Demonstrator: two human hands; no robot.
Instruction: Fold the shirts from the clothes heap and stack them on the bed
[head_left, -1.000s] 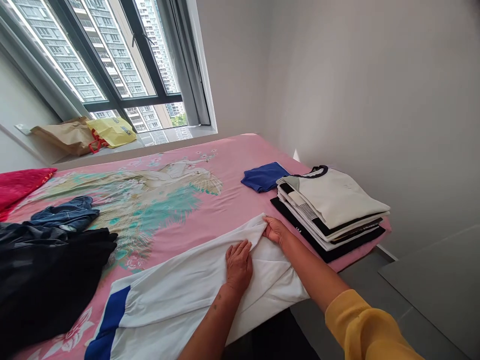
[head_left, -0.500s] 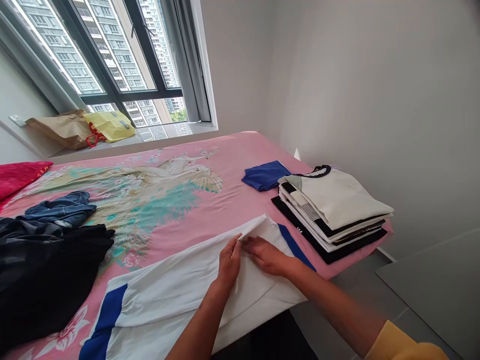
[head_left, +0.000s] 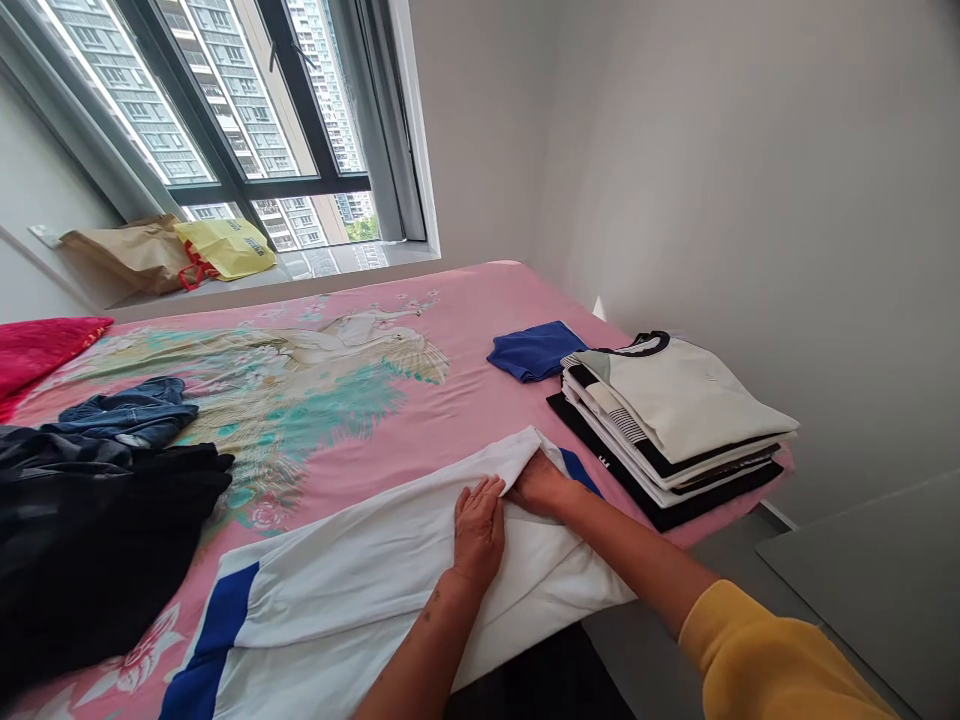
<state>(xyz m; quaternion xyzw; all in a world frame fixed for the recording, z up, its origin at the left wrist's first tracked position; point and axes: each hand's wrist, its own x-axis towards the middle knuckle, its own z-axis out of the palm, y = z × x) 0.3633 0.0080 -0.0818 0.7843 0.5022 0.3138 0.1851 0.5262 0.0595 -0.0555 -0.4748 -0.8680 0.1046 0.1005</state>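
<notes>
A white garment with blue bands [head_left: 352, 590] lies spread across the near edge of the pink bedsheet [head_left: 420, 410]. My left hand [head_left: 478, 530] rests flat on it, fingers stretched out, pressing the cloth down. My right hand [head_left: 541, 482] sits just to the right of it, fingers tucked under a raised fold of the white cloth and gripping it. A blue band of the garment shows right beside that hand.
A stack of folded shirts [head_left: 675, 420] sits at the bed's right edge, with a folded blue cloth [head_left: 534, 350] behind it. Dark clothes [head_left: 90, 540] and jeans [head_left: 127, 412] pile at the left, near a red cloth [head_left: 41, 345]. Bags [head_left: 172, 255] lie on the windowsill.
Half a second ago both hands met at the fold with my left hand on edge. Now my left hand lies flat and my right hand has slid under the fold near the corner.
</notes>
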